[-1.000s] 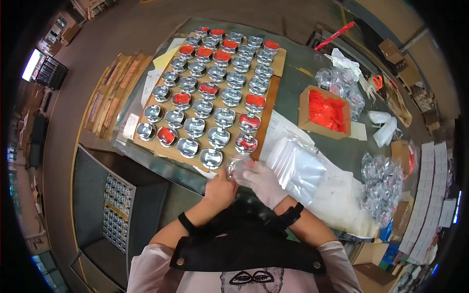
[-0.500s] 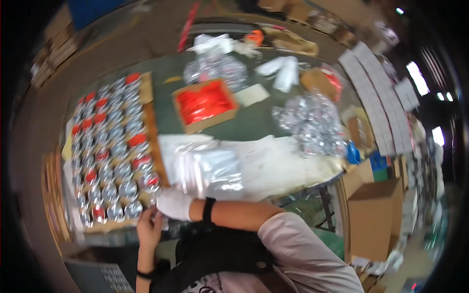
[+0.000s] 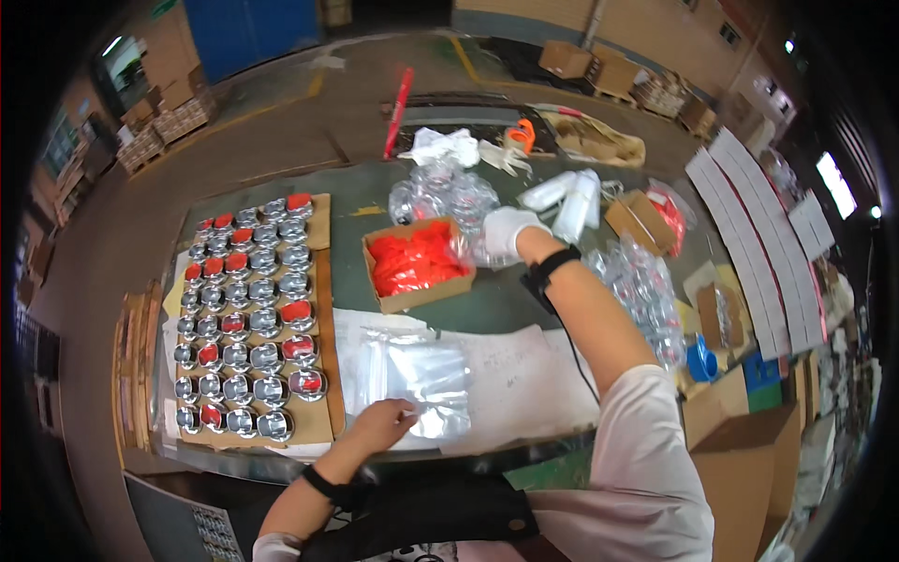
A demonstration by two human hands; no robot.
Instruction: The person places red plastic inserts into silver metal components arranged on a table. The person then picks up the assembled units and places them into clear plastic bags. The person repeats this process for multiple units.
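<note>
Nearest us, our bare left hand (image 3: 379,426) lies at the lower part of a stack of clear plastic bags (image 3: 398,367); its fingers are curled close together, and we cannot tell whether they pinch the film. The stack lies on a white sheet (image 3: 529,375) on the green table (image 3: 506,304). To its left, rows of shiny metal pieces (image 3: 267,321), some topped with red, stand on cardboard. Off to the right we see a blue roll (image 3: 700,359).

Farther in, our right forearm (image 3: 595,314) partly covers a heap of bagged pieces (image 3: 646,295). An open carton (image 3: 412,300) of red packets (image 3: 412,258) stands just left of our gloved right hand (image 3: 512,234). Blurred clear plastic (image 3: 473,251) shows at its fingers, but we cannot tell whether they are clamped on it. Just beyond sits another bagged pile (image 3: 445,195), with white rolls (image 3: 573,211) to the right. Behind them lie a white cloth (image 3: 445,147), a glove (image 3: 506,157) and an orange tool (image 3: 521,138).
</note>
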